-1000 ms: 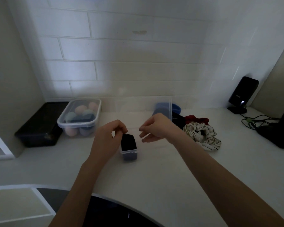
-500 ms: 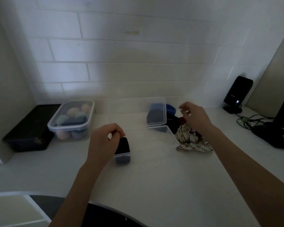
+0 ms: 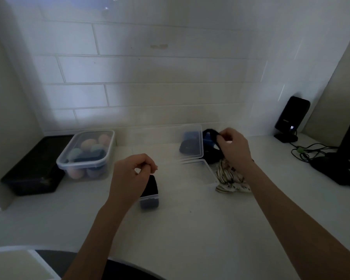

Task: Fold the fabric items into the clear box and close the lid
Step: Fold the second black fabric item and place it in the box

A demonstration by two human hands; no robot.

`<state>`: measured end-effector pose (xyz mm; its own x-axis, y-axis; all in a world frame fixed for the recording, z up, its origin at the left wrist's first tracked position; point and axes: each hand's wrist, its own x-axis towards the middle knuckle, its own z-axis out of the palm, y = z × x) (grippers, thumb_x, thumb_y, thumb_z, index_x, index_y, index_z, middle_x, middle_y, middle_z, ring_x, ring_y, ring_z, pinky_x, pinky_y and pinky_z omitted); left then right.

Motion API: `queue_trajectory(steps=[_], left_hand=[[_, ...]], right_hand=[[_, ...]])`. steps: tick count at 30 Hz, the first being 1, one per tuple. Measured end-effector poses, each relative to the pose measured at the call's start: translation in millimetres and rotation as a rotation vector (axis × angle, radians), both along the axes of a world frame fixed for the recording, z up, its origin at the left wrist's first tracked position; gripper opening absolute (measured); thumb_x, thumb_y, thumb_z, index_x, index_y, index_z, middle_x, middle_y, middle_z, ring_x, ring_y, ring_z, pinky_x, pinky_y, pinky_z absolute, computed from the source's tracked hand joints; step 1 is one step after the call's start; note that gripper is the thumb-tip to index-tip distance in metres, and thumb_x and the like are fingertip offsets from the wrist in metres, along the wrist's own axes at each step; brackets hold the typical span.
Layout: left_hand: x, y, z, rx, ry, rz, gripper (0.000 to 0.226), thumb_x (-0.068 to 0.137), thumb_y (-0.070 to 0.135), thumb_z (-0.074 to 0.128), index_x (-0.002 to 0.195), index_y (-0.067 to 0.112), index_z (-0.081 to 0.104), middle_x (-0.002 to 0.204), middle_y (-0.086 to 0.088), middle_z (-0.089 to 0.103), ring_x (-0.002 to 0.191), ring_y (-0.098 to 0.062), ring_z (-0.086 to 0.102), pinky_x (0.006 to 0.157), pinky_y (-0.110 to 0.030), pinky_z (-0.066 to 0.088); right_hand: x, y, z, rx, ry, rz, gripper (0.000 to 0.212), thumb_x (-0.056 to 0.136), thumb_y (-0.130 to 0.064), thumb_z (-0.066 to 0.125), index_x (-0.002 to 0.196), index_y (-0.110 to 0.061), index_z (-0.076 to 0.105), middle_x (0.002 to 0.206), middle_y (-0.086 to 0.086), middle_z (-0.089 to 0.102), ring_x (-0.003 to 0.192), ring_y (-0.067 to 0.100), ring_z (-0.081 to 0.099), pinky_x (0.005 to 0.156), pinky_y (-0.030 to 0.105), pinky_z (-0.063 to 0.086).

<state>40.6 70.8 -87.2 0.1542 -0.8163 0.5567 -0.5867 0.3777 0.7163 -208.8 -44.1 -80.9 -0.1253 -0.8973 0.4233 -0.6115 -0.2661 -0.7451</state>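
White counter, right hand pinching dark fabric, left hand curled

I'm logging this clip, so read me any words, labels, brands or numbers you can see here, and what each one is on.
Nothing here can be read.
Black device on a stand: a short pale marking on its front, too small and blurred to read.
Clear box, lidded tub and fabric items: no text visible.
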Motion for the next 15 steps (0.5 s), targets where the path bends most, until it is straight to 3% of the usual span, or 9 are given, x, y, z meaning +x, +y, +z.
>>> queue_trajectory(steps=[2, 6, 9, 12, 15], left_hand=[[-5, 1, 5, -0.02, -0.005, -0.01, 0.038, 0.074, -0.01, 0.048, 0.06, 0.023, 0.061, 0.067, 0.006, 0.067, 0.073, -0.011, 0.063, 0.054, -0.011, 0.045], [-17, 5, 13, -0.072, -0.024, -0.059, 0.039, 0.075, -0.008, 0.051, 0.063, 0.028, 0.06, 0.073, 0.004, 0.069, 0.074, -0.011, 0.064, 0.063, -0.021, 0.052], [-29, 8, 17, -0.071, -0.017, -0.114, 0.029, 0.076, -0.006, 0.052, 0.071, 0.02, 0.063, 0.077, 0.004, 0.069, 0.075, -0.011, 0.064, 0.066, -0.022, 0.052], [-48, 8, 23, 0.002, 0.044, -0.193, 0.021, 0.08, -0.002, 0.054, 0.084, 0.016, 0.063, 0.082, 0.007, 0.066, 0.078, -0.006, 0.062, 0.068, -0.011, 0.049], [-65, 3, 29, 0.119, 0.204, -0.265, 0.02, 0.084, 0.008, 0.06, 0.103, 0.015, 0.06, 0.099, 0.006, 0.064, 0.093, -0.004, 0.061, 0.071, -0.005, 0.046]], right_hand=[[3, 5, 13, 0.009, -0.211, 0.034, 0.008, 0.093, -0.017, 0.051, 0.09, -0.01, 0.051, 0.084, 0.007, 0.065, 0.072, 0.016, 0.058, 0.061, 0.015, 0.043], [7, 19, 37, 0.095, -0.536, 0.161, 0.01, 0.096, -0.015, 0.049, 0.102, -0.011, 0.043, 0.083, 0.009, 0.068, 0.064, 0.019, 0.064, 0.062, 0.03, 0.053], [11, 40, 48, 0.187, -0.676, 0.265, 0.025, 0.092, -0.013, 0.057, 0.114, -0.012, 0.045, 0.088, 0.009, 0.069, 0.061, 0.014, 0.067, 0.056, 0.03, 0.056], [16, 61, 52, 0.277, -0.788, 0.431, 0.039, 0.088, -0.007, 0.062, 0.123, -0.015, 0.045, 0.1, 0.016, 0.066, 0.068, 0.016, 0.07, 0.054, 0.031, 0.057], [19, 79, 54, 0.383, -0.732, 0.62, 0.045, 0.087, -0.006, 0.061, 0.128, -0.018, 0.047, 0.106, 0.018, 0.065, 0.071, 0.018, 0.072, 0.056, 0.028, 0.056]])
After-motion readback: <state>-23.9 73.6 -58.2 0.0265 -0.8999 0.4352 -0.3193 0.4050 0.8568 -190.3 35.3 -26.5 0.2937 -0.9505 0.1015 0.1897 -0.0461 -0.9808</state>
